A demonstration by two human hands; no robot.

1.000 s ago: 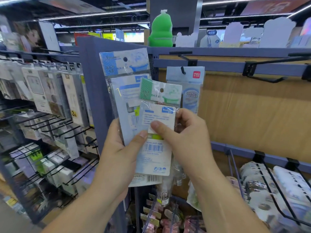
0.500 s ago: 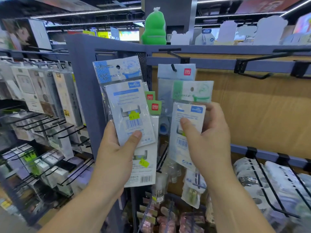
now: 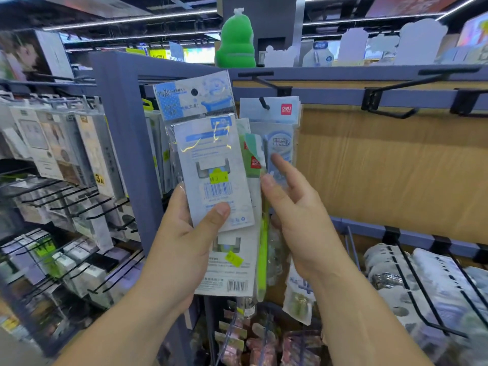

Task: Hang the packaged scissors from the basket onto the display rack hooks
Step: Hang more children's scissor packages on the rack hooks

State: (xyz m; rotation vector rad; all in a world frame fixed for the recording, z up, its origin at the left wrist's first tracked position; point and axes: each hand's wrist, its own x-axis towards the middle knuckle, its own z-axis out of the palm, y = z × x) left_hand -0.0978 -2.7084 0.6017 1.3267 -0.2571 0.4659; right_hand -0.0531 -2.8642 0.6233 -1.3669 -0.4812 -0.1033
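While display rack [image 3: 396,167] fills the rt side, left grip [image 3: 182,247] clutches a fanned stack of packaged scissors [image 3: 211,167] at centre; right grip [image 3: 303,220], fingers slack, holds nothing, just beside it; 1 pack [image 3: 272,114] hangs on top-row hook [image 3: 264,103] behind.

The fingers of the left hand [image 3: 182,247] lie hidden behind the packets [image 3: 211,165], whose print is unreadable.

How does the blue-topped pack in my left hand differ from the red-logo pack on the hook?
The blue-topped plastic pack is gripped by the left hand, its hang hole empty; the red-logo plastic pack hangs on a black hook. The blue-topped pack shows a yellow sticker and barcode; the red-logo pack's visible part shows neither. Both are flat hang packs.
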